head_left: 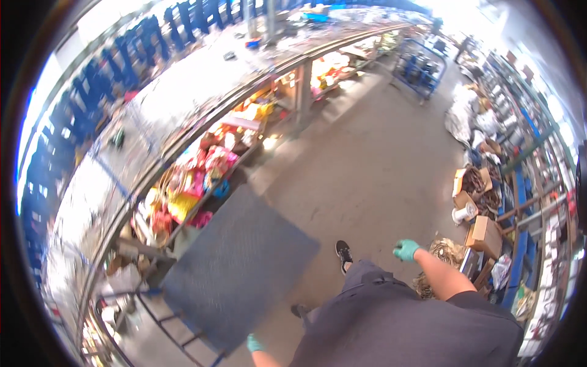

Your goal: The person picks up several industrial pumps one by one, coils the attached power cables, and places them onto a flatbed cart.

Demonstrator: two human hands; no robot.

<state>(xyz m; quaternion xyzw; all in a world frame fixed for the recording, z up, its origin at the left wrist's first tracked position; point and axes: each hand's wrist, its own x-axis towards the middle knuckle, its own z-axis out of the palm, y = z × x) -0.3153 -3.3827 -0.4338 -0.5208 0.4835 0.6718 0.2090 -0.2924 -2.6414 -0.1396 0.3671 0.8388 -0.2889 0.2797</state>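
My right hand (pixel 405 250), in a green glove, hangs over the bare floor in front of my body. Its fingers are curled in, and nothing shows in them. Low in the picture, my left hand (pixel 254 342), also green-gloved, is beside the near right side of a flat blue-grey platform cart (pixel 241 263). Blur hides how its fingers lie and whether it touches the cart. A dark tubular handle frame (pixel 168 327) joins the cart's near left end.
A long workbench (pixel 202 116) runs along the left, its lower shelf stuffed with colourful bundles (pixel 208 162). Cardboard boxes (pixel 486 235), a white spool (pixel 465 213) and white sacks (pixel 463 113) line the racks on the right. A blue wheeled cart (pixel 422 67) stands farther ahead.
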